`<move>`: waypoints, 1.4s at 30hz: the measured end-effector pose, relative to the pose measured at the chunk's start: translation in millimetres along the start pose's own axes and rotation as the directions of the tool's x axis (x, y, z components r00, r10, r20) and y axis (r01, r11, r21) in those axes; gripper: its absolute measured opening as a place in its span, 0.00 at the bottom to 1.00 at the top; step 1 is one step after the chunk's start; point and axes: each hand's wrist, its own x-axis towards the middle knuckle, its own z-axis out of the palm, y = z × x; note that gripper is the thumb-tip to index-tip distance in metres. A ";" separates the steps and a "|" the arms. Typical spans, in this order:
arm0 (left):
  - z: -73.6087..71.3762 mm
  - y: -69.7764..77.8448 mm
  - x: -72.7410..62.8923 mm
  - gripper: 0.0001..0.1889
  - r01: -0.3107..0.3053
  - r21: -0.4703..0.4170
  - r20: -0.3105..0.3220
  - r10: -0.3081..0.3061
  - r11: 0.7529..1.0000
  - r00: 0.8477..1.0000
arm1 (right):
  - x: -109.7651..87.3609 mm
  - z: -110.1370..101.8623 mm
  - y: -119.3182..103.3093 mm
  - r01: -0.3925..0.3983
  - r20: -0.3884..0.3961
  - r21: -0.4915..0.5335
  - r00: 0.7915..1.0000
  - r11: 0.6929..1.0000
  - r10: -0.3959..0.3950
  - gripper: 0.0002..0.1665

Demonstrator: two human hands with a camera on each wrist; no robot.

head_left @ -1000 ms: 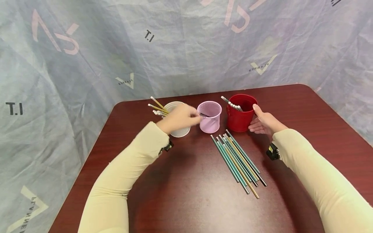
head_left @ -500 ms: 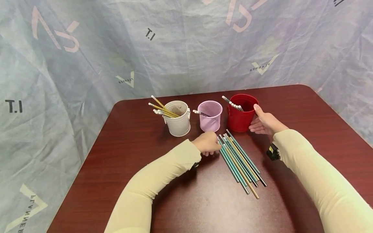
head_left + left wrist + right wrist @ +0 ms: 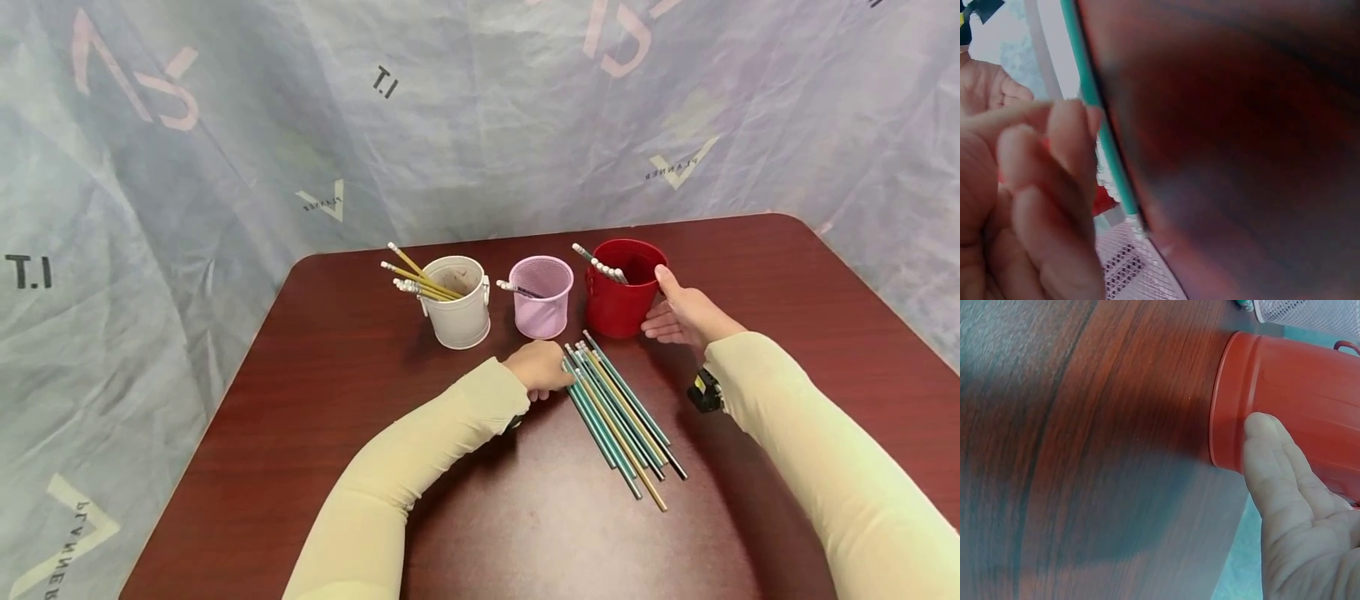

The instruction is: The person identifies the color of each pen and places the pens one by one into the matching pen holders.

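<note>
In the head view my left hand [image 3: 537, 367] is at the eraser end of a row of green and gold pencils [image 3: 617, 413] on the table. Its thumb and forefinger pinch the leftmost green pencil [image 3: 1111, 147], seen close up in the left wrist view; the other fingers are curled. My right hand [image 3: 693, 317] lies against the side of a red bucket [image 3: 617, 315], its fingers straight and its thumb at the rim. Green pencils with white erasers [image 3: 606, 271] lean out of that bucket.
Left of the red bucket stands a pink mesh cup [image 3: 541, 320] holding a dark pencil. Further left is a white bucket [image 3: 461, 325] with several yellow pencils [image 3: 422, 279] leaning out. A grey printed cloth [image 3: 480, 125] hangs behind the dark red table [image 3: 315, 375].
My left hand has come from above the white bucket, down and right to the loose pencils. A pencil now sticks out plainly from the pink cup. The right hand stays at the red bucket.
</note>
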 end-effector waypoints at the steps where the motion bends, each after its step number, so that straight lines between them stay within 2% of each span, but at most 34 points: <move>1: 1.2 -0.3 1.0 0.21 -0.007 0.005 0.000 0.007 1.000 1.000 | -1.0 -1.1 0.6 0.000 -0.004 -0.007 1.000 1.000 0.000 0.57; 8: 7.4 -6.2 1.9 0.21 0.014 0.000 0.005 -0.014 1.000 1.000 | -0.9 1.3 -0.3 0.000 -0.005 -0.022 1.000 1.000 0.000 0.56; 14: 5.1 -8.6 1.0 0.18 0.012 -0.074 0.065 -0.007 0.997 0.998 | -0.4 -1.3 -2.6 0.000 -0.004 -0.023 1.000 1.000 0.000 0.55; 20: 3.4 -13.7 0.5 0.16 0.067 -0.117 0.103 -0.055 0.991 0.993 | -1.0 -0.9 -4.1 -0.002 0.005 -0.017 1.000 1.000 0.002 0.56; 22: 1.8 -14.9 -1.6 0.16 0.081 -0.168 0.130 -0.059 0.983 0.990 | -1.2 -1.3 -4.1 -0.008 0.013 -0.012 1.000 1.000 0.008 0.57; 25: -3.3 -15.4 -6.5 0.16 0.083 -0.294 0.149 -0.041 0.952 0.988 | -0.4 -2.7 -3.2 -0.019 0.037 0.006 0.999 1.000 0.019 0.58; 27: -8.6 -15.3 -10.1 0.14 0.046 -0.402 0.139 0.011 0.914 0.990 | 1.2 -5.0 -2.5 -0.033 0.072 0.029 0.997 0.999 0.031 0.59; 30: -19.6 -14.4 -16.2 0.10 -0.045 -0.555 0.088 0.112 0.831 0.990 | 4.6 -9.3 -2.4 -0.076 0.159 0.072 0.985 0.994 0.064 0.62; 32: -27.5 -13.1 -20.1 0.07 -0.125 -0.625 0.021 0.177 0.770 0.984 | 6.5 -13.1 -2.8 -0.104 0.217 0.096 0.973 0.990 0.081 0.63; 34: -36.5 -9.8 -24.3 0.05 -0.193 -0.681 -0.069 0.201 0.706 0.977 | 7.5 -16.8 -3.5 -0.125 0.265 0.115 0.960 0.985 0.091 0.62; 36: -46.2 -4.8 -28.5 0.06 -0.256 -0.726 -0.177 0.186 0.639 0.966 | 8.1 -19.8 -4.6 -0.134 0.295 0.124 0.951 0.983 0.093 0.62; 37: -51.0 -2.1 -30.5 0.07 -0.291 -0.728 -0.241 0.166 0.621 0.956 | 8.0 -21.3 -5.0 -0.137 0.310 0.127 0.946 0.982 0.092 0.62; 38: -56.0 1.0 -32.6 0.07 -0.319 -0.744 -0.296 0.138 0.587 0.945 | 8.0 -22.3 -5.6 -0.141 0.323 0.127 0.942 0.982 0.094 0.62; 41: -71.1 11.0 -38.0 0.08 -0.409 -0.782 -0.447 0.033 0.470 0.894 | 8.2 -25.1 -7.0 -0.141 0.350 0.113 0.932 0.984 0.093 0.61; 42: -75.7 14.0 -39.1 0.09 -0.438 -0.782 -0.490 -0.002 0.443 0.872 | 8.4 -25.8 -7.4 -0.140 0.352 0.109 0.931 0.984 0.094 0.61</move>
